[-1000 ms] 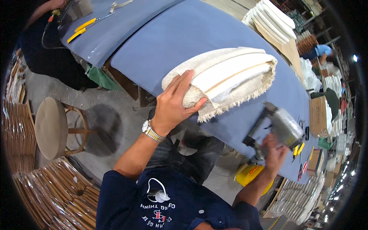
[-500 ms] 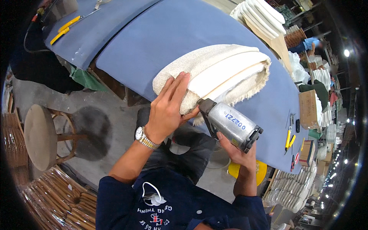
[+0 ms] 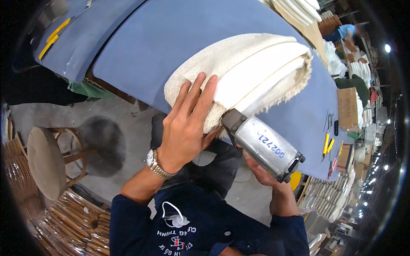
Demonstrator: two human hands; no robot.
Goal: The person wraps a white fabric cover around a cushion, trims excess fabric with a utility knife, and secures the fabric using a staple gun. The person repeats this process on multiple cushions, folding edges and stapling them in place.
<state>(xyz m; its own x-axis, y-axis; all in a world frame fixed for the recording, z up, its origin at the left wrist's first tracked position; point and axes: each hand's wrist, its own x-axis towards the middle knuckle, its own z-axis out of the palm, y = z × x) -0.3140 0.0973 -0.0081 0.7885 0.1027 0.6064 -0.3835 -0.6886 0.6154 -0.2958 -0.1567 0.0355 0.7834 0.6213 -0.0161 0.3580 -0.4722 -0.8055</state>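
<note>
The cream cloth-covered pad [image 3: 245,74] stood tilted on the near side of the blue table [image 3: 141,55], its near left end clasped by the left hand [image 3: 183,124], fingers spread on top. The right hand [image 3: 260,171] gripped a silver stapler-like tool [image 3: 265,143], nose at the pad's near edge; firm pressure and a squarely set nose seemed wisest

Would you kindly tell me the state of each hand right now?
Left hand: holding the near end of the cream-fabric cushion, fingers across its top.
Right hand: holding the silver staple gun, its fingers mostly hidden.
</note>
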